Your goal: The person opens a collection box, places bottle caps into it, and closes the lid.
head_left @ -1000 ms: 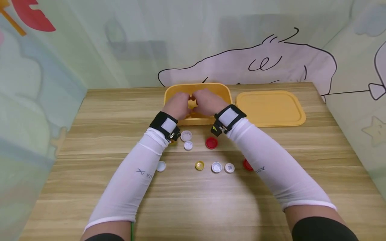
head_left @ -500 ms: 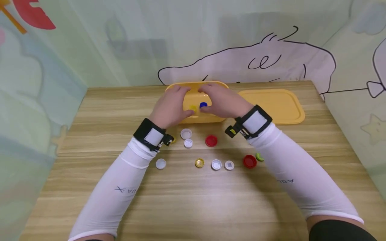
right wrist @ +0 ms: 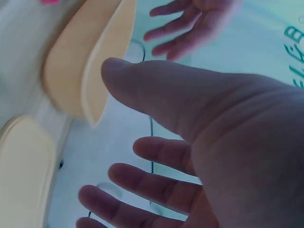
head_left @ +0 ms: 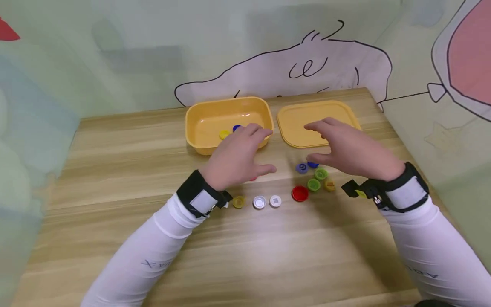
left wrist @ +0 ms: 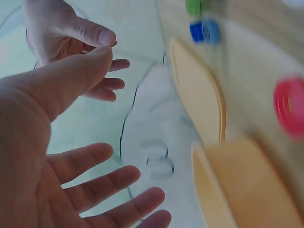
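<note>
Box [head_left: 211, 119], orange-yellow, open-topped. Stands near the back edge of the wood-grain table [head_left: 245, 264]. Contains, on its floor, one yellow cap [head_left: 224, 134] and, just beside it, one blue cap [head_left: 236, 127], the latter partly behind the left hand [head_left: 238, 155].

Lid [head_left: 301, 125], matching orange-yellow. Lies flat on the table, just right of the box, one part masked by the right hand [head_left: 353, 147].

Left hand: raised, overlapping the near right corner of the box in the head view. Grip: fingers spread, thumb well apart from them, palm bare.

Right hand: raised, at the front right part of the lid in the head view. Grip: fingers apart, thumb apart from them, palm bare.

Loose on the table, front row from left: translucent gold cap [head_left: 238, 202]; upturned white cap [head_left: 259, 202]; white cap with printed square [head_left: 275, 201]; large red cap [head_left: 300, 193].

Right group: near green cap [head_left: 313, 184] and far green cap [head_left: 321, 173], side by side; amber cap [head_left: 329, 184], near both; lilac-blue cap [head_left: 302, 168]; dark blue cap [head_left: 313, 164], partly behind the right thumb.

Second red cap [left wrist: 289, 105]: mostly hidden by the left hand in the head view.

Worn: white sleeves [head_left: 168, 226], black wrist straps [head_left: 193, 192].

Behind: pale wall [head_left: 142, 81] with line drawing [head_left: 268, 70].
</note>
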{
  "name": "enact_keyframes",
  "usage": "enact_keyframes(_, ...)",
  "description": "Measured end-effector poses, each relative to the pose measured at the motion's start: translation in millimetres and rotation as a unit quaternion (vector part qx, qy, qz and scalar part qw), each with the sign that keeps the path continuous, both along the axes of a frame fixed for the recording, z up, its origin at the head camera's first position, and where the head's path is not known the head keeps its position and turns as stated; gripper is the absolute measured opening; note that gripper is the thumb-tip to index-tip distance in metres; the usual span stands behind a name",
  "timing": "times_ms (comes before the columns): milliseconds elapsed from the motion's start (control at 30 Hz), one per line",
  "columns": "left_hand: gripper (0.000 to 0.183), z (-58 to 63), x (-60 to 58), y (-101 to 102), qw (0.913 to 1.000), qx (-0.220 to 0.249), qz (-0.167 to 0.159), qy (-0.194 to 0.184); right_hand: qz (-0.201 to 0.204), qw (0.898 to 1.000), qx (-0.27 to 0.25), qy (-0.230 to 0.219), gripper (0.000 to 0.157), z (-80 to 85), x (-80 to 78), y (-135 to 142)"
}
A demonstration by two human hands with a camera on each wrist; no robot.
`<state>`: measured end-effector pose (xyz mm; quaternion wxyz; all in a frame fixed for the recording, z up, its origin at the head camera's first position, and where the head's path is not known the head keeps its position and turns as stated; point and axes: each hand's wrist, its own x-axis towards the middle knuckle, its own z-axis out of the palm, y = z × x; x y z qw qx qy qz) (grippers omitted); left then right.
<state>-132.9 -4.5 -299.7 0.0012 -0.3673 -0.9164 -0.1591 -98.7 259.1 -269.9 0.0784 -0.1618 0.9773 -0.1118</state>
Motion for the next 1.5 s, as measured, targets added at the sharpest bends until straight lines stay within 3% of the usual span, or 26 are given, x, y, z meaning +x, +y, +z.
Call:
enact_keyframes(233, 0.077, -24.9, 12.8, 20, 0.9979, -0.026, -0.041, -0.043, -0.002, 1.000, -0.005, 0.000, 0.065, -21.0, 23.3, 4)
enact_keyframes(467, 0.060, -52.2, 19.8, 30, 0.9939, -0.044, -0.072, -0.072, 0.027, 0.998, -0.054, -0.019, 0.044, -58.2, 36.6, -16)
enact_keyframes(733, 0.045, -70.0, 25.0, 40, 0.9886, -0.072, -0.084, -0.102, 0.051, 0.997, -0.050, -0.013, 0.045, -93.2, 41.9, -38)
enact_keyframes(967, 0.036, -76.0, 29.1, 43, 0.9876, -0.083, -0.081, -0.105, 0.056, 0.998, -0.034, -0.004, 0.042, -99.1, 42.1, -43)
enact_keyframes(1233, 0.029, -77.0, 28.6, 42, 0.9889, -0.065, -0.077, -0.109, 0.080, 0.996, -0.028, 0.015, 0.040, -99.0, 38.6, -43)
enact_keyframes(1500, 0.031, -62.7, 25.3, 33, 0.9924, -0.014, -0.043, -0.114, 0.086, 0.993, -0.078, 0.016, 0.038, -83.6, 24.3, -44)
